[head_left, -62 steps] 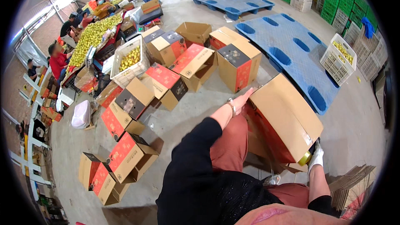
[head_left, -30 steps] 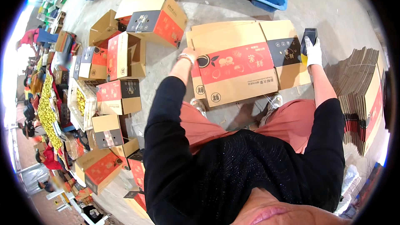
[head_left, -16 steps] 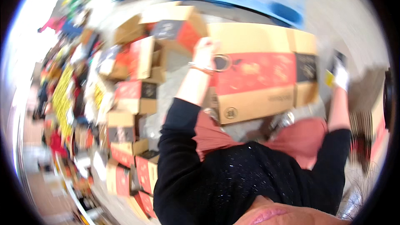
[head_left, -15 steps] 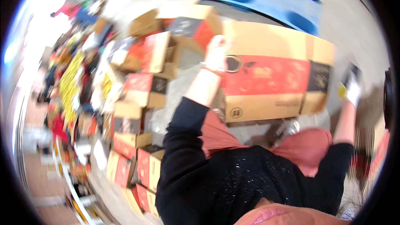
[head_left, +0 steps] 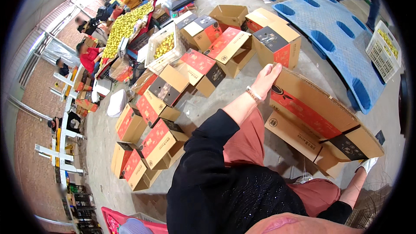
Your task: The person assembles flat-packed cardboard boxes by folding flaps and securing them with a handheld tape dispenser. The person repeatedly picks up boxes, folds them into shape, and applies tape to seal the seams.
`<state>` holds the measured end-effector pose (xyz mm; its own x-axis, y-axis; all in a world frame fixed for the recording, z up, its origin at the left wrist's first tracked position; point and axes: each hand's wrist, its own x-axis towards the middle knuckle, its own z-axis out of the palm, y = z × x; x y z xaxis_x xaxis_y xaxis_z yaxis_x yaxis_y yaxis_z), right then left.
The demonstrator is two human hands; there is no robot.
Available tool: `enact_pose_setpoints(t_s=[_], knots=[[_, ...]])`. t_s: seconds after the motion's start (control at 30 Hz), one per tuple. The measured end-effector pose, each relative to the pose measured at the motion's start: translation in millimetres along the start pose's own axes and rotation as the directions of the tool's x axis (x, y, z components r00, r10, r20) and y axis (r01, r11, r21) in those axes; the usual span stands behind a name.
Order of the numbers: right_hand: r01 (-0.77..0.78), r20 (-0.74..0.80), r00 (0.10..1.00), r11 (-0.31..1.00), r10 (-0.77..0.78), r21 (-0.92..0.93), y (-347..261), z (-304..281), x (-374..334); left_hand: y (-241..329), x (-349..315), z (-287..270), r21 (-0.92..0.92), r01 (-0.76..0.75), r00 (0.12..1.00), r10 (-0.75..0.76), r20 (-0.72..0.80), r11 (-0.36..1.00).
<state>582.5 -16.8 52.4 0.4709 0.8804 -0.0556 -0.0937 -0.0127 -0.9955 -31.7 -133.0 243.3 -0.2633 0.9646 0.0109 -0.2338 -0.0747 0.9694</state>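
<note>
An unfolded cardboard carton with red and black panels stands in front of me, tilted, its flaps spread. My left hand, bare and with a bracelet at the wrist, is closed on its upper left corner. At the opposite end, my right hand in a white glove is beside the carton's lower right edge, its fingers mostly behind the cardboard. A small dark piece sticks out past that edge near the right hand; its kind I cannot make out.
Several formed cartons stand on the floor to my left. Beyond them are a white crate of yellow-green fruit and a heap of fruit with people around it. Blue pallets and another fruit crate lie at the far right.
My view has swung, bringing the fruit heap and crates into sight. The carton has turned from facing me flat to tilted, its near flap folded out. My right hand now sits at its edge.
</note>
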Motion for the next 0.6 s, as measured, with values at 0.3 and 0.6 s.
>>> enact_pose_setpoints(t_s=[0.3, 0.6], knots=[[-0.006, 0.053, 0.999, 1.000, 0.005, 0.026, -18.3, 25.4, -4.8, 29.9, -2.9, -4.5, 0.021, 0.165, 0.966, -0.166, 0.196, 0.986], [0.007, 0.096, 0.995, 0.999, -0.012, 0.047, -28.5, 36.8, -0.8, 55.8, 9.5, -6.8, 0.165, 0.294, 0.956, -0.292, -0.035, 0.942]])
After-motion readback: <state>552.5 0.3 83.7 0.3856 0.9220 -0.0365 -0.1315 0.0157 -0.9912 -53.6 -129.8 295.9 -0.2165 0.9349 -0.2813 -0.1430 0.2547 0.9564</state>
